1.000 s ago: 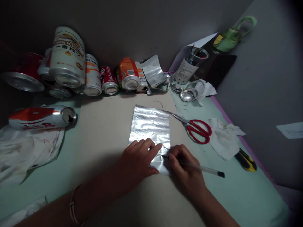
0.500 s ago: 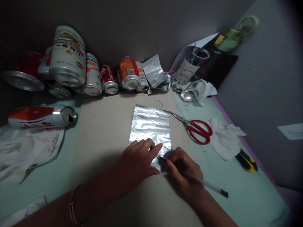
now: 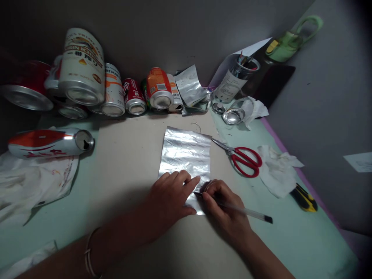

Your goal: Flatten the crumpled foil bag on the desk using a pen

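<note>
A creased silver metal sheet (image 3: 187, 151) lies on a beige board (image 3: 124, 155). Across its lower left part rests my left hand (image 3: 174, 193), palm down, fingers spread and pressing on it. My right hand (image 3: 226, 205) is closed around a clear pen (image 3: 247, 211) with a dark end cap. The pen's tip touches the lower part of the sheet, close to my left thumb and index finger. Red-handled scissors (image 3: 245, 161) lie to the right, their blade tip beside the sheet's upper right corner.
Several drink cans (image 3: 159, 89) line the back, with cut metal pieces (image 3: 190, 87) beside them. A can (image 3: 52, 143) lies on its side at left. At right are a pen holder (image 3: 232, 81), crumpled tissue (image 3: 277, 170) and a yellow-black cutter (image 3: 303, 197).
The rear end of the pen has swung up and slightly left as my right hand shifted a little. My left hand stays in place on the sheet.
</note>
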The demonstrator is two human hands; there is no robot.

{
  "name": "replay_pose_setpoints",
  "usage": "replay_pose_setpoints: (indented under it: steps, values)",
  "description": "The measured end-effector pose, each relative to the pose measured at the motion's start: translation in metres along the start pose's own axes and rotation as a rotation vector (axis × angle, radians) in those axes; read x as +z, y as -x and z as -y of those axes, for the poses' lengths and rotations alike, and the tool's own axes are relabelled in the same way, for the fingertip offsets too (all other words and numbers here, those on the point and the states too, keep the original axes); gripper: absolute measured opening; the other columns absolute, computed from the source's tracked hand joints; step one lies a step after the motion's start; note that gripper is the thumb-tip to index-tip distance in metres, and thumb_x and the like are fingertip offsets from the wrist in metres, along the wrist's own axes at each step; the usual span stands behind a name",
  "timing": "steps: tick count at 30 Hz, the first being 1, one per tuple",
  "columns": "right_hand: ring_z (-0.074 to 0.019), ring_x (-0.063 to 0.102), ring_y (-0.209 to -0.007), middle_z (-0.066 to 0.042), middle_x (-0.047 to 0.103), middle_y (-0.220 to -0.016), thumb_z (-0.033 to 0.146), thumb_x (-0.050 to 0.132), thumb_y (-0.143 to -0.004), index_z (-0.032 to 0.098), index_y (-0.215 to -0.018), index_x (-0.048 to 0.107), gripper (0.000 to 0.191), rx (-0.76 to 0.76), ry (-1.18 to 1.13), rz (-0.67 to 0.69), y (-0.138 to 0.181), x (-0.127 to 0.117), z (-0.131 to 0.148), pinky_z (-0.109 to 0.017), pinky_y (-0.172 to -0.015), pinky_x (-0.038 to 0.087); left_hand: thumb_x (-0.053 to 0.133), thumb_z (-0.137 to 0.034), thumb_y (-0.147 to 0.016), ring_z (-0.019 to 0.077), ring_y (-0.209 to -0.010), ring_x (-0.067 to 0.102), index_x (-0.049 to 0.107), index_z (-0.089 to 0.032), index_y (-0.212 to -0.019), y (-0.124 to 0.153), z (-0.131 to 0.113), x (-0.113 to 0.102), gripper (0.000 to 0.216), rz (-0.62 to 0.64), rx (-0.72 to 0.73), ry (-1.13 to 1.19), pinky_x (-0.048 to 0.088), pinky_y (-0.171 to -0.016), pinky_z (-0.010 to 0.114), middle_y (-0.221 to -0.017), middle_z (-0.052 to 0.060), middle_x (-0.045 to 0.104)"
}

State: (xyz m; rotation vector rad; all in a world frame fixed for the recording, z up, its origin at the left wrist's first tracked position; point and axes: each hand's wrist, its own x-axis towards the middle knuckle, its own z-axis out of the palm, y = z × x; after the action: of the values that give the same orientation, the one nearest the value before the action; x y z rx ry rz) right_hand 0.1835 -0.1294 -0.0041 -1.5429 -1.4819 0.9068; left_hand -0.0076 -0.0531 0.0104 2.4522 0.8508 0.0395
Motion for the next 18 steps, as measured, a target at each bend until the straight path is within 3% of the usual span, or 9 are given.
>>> replay_pose_setpoints:
  steps: [18]
  values:
    - [-0.0152,0.052,-0.060,0.002,0.059,-0.070,0.022,0.060,-0.096,0.025,-0.079,0.051,0.019,-0.002,0.009,-0.029,-0.0017,0.0004,0.0023,-0.027,-0.053,0.041,0.092,-0.037,-0.083,0.0313,-0.112,0.064,0.050,-0.020,-0.145,0.0012,0.0006,0.0012,0.078,-0.028,0.024,-0.020,0.053,-0.092,0.048,-0.125,0.011,0.065]
